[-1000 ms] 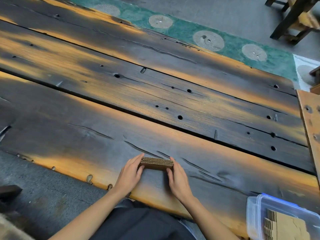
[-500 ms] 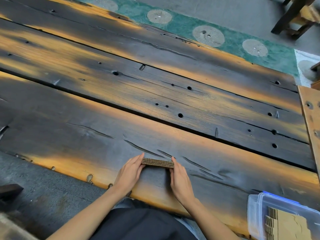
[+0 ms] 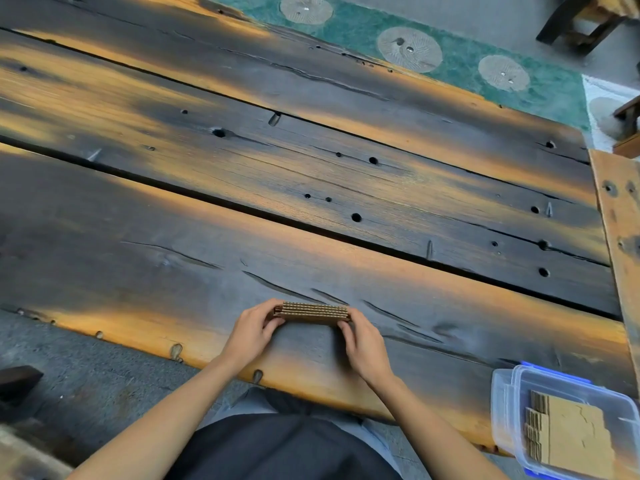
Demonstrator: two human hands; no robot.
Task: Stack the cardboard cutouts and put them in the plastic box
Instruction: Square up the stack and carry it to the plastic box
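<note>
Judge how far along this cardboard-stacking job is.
Done: some cutouts already lie in the plastic box. In hand: the left hand and right hand square a stack on the table. Left: moving that stack into the box.

A workshop: charred plank workbench, bare concrete floor.

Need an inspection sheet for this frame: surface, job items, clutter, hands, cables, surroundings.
Surface: dark plank table, cracked, with holes.
Job's things: cardboard stack on the table near the front edge; open plastic box at the right front corner, cutouts already inside.
Clutter: nothing seen.
Hands: left hand and right hand press the stack's two ends.
Cables: nothing seen.
Surroundings: green mat beyond the table; chair legs far right.
</note>
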